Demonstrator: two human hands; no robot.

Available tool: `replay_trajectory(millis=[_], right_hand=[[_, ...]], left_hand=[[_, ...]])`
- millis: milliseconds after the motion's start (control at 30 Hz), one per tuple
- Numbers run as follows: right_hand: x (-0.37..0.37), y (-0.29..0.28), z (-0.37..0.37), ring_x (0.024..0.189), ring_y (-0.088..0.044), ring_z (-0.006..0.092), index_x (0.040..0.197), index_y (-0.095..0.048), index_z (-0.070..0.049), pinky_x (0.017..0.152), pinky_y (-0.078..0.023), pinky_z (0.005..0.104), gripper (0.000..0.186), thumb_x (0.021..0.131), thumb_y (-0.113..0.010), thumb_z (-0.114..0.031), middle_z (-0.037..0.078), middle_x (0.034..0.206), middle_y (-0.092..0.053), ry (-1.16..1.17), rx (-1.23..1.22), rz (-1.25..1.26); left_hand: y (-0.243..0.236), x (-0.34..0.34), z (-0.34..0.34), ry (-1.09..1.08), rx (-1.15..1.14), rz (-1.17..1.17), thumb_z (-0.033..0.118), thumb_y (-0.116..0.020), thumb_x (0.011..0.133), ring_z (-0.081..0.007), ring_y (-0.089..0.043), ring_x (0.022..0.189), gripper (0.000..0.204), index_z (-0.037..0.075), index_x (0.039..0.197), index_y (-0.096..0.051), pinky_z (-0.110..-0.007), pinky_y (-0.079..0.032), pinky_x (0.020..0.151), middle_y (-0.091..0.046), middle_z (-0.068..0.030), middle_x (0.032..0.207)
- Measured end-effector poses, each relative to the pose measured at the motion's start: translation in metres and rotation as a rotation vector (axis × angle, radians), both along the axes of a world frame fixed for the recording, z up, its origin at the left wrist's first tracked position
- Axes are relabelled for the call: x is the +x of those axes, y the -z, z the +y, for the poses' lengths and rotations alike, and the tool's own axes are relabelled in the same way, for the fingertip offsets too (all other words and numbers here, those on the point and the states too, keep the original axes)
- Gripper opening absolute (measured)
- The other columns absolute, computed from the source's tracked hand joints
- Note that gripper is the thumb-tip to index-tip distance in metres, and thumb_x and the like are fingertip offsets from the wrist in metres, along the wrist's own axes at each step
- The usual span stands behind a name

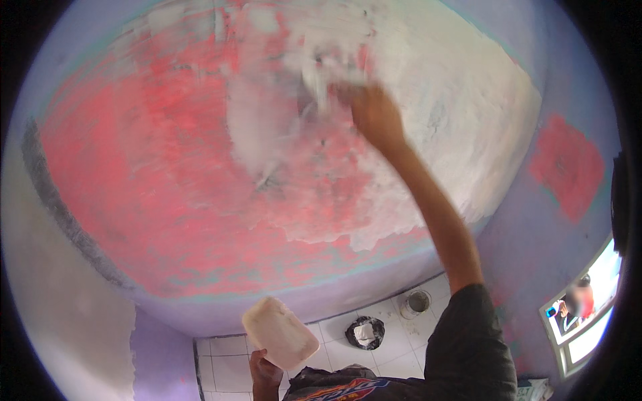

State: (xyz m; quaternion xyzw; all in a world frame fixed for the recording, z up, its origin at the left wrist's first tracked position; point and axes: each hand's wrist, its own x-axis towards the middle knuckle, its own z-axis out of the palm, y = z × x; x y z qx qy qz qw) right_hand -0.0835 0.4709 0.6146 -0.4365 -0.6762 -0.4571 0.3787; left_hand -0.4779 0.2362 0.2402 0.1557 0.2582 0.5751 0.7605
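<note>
The wall [180,167] in front of me is painted pink, with whitish filler spread over much of its upper and right side. My right hand [376,113] is raised against the upper middle of it, fingers closed around a putty knife [309,100] whose blade is smeared by motion at the wall surface. Low in front of my body, my left hand [266,369] grips the lower left edge of a pale rectangular plastic tray [281,331], held tilted. Whether filler lies on the tray is hard to make out.
On the white tiled floor [231,371] stand a black bag with white powder or paste [365,333] and a grey bucket [416,303]. A purple side wall [515,247] bears a pink patch [568,167]. Another person [580,301] shows at a window on the right.
</note>
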Motion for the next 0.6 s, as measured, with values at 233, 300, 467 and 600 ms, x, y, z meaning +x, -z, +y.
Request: replay_trajectory(millis=[233,300,467,600], right_hand=[[-0.049,0.316,-0.04,0.104,-0.059,0.0215,0.12,-0.061,-0.014,0.088,-0.048,0.0403,0.042,0.079,-0.058,-0.009,0.004,0.119,-0.061,-0.116,-0.487,0.029],[-0.047,0.285,-0.029,0.103,-0.06,0.0225,0.118,-0.062,-0.014,0.088,-0.048,0.041,0.04,0.079,-0.057,-0.007,0.005,0.113,-0.064,-0.142,-0.443,0.092],[-0.028,-0.012,-0.025,0.105,-0.057,0.0329,0.121,-0.061,-0.012,0.092,-0.045,0.0446,0.038,0.084,-0.054,-0.004,0.012,0.113,-0.063,0.083,-0.009,0.214],[0.036,-0.106,-0.045,0.1,-0.058,0.0321,0.12,-0.061,-0.017,0.085,-0.05,0.0426,0.035,0.088,-0.049,-0.008,0.011,0.112,-0.062,0.124,0.288,0.08]], left_hand=[[0.003,-0.007,0.003,-0.043,-0.029,0.031,0.024,-0.061,0.073,-0.0355,-0.058,0.114,0.071,-0.003,0.136,-0.041,-0.052,-0.049,0.095,-0.056,-0.0181,0.126],[-0.006,-0.008,0.005,-0.034,-0.049,0.025,0.024,-0.06,0.073,-0.0357,-0.057,0.114,0.071,-0.003,0.136,-0.041,-0.051,-0.049,0.096,-0.056,-0.0182,0.126],[-0.003,-0.02,0.001,-0.089,-0.054,0.07,0.025,-0.058,0.073,-0.0353,-0.057,0.115,0.068,-0.003,0.134,-0.043,-0.049,-0.048,0.097,-0.057,-0.0179,0.126],[0.008,-0.018,0.007,-0.005,-0.053,0.019,0.023,-0.06,0.074,-0.0321,-0.055,0.117,0.065,0.0,0.133,-0.045,-0.047,-0.045,0.1,-0.057,-0.0143,0.125]])
